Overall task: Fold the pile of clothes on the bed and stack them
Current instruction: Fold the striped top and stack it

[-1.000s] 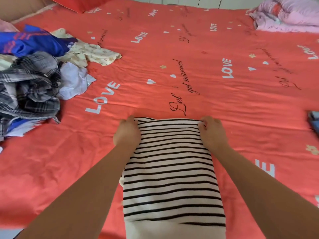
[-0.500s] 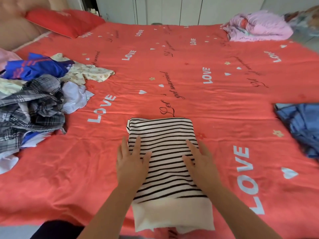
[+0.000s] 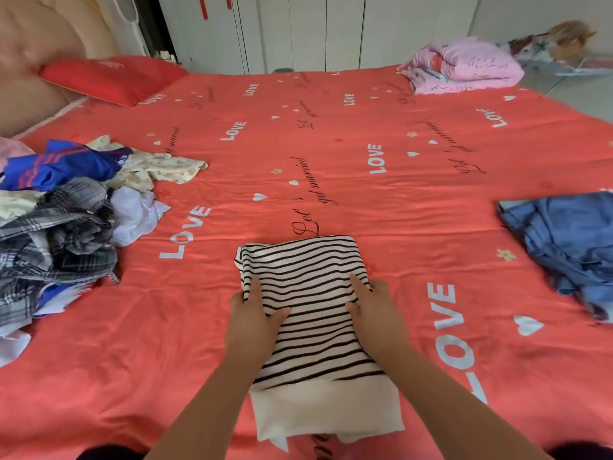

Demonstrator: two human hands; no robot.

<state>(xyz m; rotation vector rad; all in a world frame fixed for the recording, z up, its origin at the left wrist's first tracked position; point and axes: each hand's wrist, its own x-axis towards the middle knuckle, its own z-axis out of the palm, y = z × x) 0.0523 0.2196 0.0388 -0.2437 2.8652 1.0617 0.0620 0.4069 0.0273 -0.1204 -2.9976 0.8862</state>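
Lower centre of frame: striped top [image 3: 308,287] lies folded into a narrow rectangle on the red bed cover [image 3: 331,154], plain cream hem end nearest the camera. Left hand [image 3: 252,313] grips its left side edge and right hand [image 3: 374,310] grips its right side edge. On each, thumb and forefinger lie on the stripes while the other fingers wrap round the edge; fingertips underneath are hidden. Unfolded clothes pile [image 3: 59,234] sits at left of frame, plaid shirt on top, well apart from the top. Blue folded clothes [image 3: 570,244] sit at the right edge, probably the stack. Pink blanket [image 3: 464,68] upper right, red pillow [image 3: 109,78] upper left. Top looks like soft, light knit: no stiffness, it will sag in the middle and the layers could slip open if lifted by one end. Best hold seems to be both long sides near mid-length, all layers pinched together, or palms slid under.
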